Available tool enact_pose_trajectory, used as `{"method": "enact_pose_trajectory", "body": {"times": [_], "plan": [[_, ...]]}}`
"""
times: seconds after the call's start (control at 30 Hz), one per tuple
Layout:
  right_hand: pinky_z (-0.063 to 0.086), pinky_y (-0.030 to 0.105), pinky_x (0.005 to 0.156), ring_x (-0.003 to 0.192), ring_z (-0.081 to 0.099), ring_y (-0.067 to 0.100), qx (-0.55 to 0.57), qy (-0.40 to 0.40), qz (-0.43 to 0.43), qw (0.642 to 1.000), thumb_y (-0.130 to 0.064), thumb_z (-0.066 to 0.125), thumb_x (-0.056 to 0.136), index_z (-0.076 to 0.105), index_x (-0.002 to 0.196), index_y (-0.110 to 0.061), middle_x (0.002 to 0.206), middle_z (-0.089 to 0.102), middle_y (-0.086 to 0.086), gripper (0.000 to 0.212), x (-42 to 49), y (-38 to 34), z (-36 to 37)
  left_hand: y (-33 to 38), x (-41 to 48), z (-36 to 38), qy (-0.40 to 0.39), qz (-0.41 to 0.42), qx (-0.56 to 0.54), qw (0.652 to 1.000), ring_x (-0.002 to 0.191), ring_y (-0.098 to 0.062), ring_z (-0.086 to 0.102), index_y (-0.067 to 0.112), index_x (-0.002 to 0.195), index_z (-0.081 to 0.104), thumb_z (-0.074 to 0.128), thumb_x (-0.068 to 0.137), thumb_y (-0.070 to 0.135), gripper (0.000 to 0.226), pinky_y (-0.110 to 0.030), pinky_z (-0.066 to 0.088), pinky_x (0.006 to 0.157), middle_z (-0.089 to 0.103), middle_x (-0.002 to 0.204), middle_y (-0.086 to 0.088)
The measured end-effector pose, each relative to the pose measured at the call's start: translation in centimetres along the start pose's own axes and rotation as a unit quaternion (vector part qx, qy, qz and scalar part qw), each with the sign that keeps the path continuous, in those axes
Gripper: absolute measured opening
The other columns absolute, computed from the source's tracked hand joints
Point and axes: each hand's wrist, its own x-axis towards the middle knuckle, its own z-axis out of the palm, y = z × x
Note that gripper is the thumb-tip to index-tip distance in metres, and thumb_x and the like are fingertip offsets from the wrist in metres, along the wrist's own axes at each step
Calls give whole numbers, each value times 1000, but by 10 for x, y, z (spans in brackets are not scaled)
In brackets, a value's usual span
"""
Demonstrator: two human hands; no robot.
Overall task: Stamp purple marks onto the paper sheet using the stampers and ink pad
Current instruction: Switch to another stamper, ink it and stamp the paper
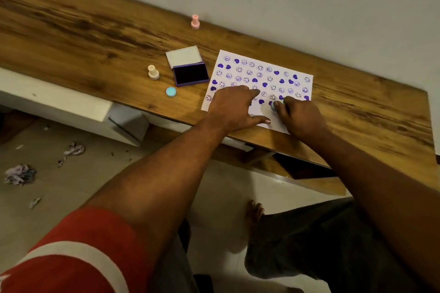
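A white paper sheet (pixel 269 71) covered with several purple smiley and heart marks lies on the wooden table (pixel 95 38). My left hand (pixel 234 108) lies flat on the sheet's near left part, fingers spread, holding it down. My right hand (pixel 301 118) pinches a light blue stamper (pixel 275 105) and holds it down on the sheet near the front edge. Left of the sheet sits the open purple ink pad (pixel 190 74), lid raised. A cream stamper (pixel 153 72) stands left of the pad, and a pink stamper (pixel 195 21) stands far back.
A round light blue cap (pixel 171 91) lies on the table in front of the ink pad. The wall runs right behind the table. Below the table's front edge are a white drawer unit (pixel 71 107), torn paper scraps (pixel 21 173) on the floor, and my legs.
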Motion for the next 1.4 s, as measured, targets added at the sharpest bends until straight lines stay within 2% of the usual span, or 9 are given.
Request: {"method": "enact_pose_trajectory", "body": {"times": [0.23,0.67,0.73,0.87,0.9,0.97,1.03,1.2,1.4], "plan": [[38,35,61,80,65,40,-71,-4,-66,995,-53,38,106,61,97,-10,85,68,19,49,16,-26,8,-12,-12,3,-16,-16,-7,1000,116,-23,64,23,146,58,53,75,92,99,-37,50,91,69,130,-2],[44,37,68,90,66,40,-135,-26,-64,988,-51,37,107,62,114,-7,97,70,21,51,23,-44,-4,-9,-14,4,-28,-44,-19,998,119,-22,63,25,148,55,48,73,94,102,-39,52,93,67,134,0],[41,34,59,77,66,37,-131,38,-83,987,-53,36,106,62,109,-8,86,69,18,52,25,-50,-22,-10,-14,4,-26,-45,-21,998,116,-21,64,25,146,57,48,72,96,103,-39,53,92,68,132,1],[14,26,48,51,56,37,-145,240,-112,953,-50,43,104,56,87,-12,62,62,13,44,31,-62,-53,-11,-13,6,-40,-49,-33,997,121,-23,62,24,148,54,47,73,96,103,-44,52,98,65,139,-1],[19,27,48,55,59,38,-150,214,-105,960,-50,42,105,58,90,-11,66,64,14,44,28,-64,-47,-12,-14,6,-38,-49,-35,997,120,-23,63,24,147,55,48,73,96,103,-43,53,98,65,138,-1],[35,34,58,79,68,40,-169,49,-62,982,-47,35,107,60,113,-8,91,70,19,47,19,-64,-18,-11,-15,6,-17,-45,-30,998,116,-22,65,24,145,58,50,73,93,100,-40,54,92,69,131,0],[37,38,62,95,68,40,-236,-55,-57,969,-41,29,109,53,133,-9,111,68,18,47,11,-56,11,-11,-15,5,-7,-46,-24,999,118,-22,64,25,146,58,55,75,88,95,-39,52,93,68,132,-1],[38,36,59,88,71,37,-284,-35,-38,957,-41,32,110,54,127,-8,102,71,15,42,14,-60,17,-12,-15,5,-16,-53,-29,998,125,-23,61,24,149,55,61,77,84,93,-41,49,100,65,139,-2],[38,37,60,93,70,37,-297,-62,-36,952,-37,32,110,54,132,-10,111,69,14,42,14,-62,15,-14,-16,5,-15,-47,-30,998,122,-25,62,23,148,56,57,77,84,94,-41,49,98,66,138,-3]]}}
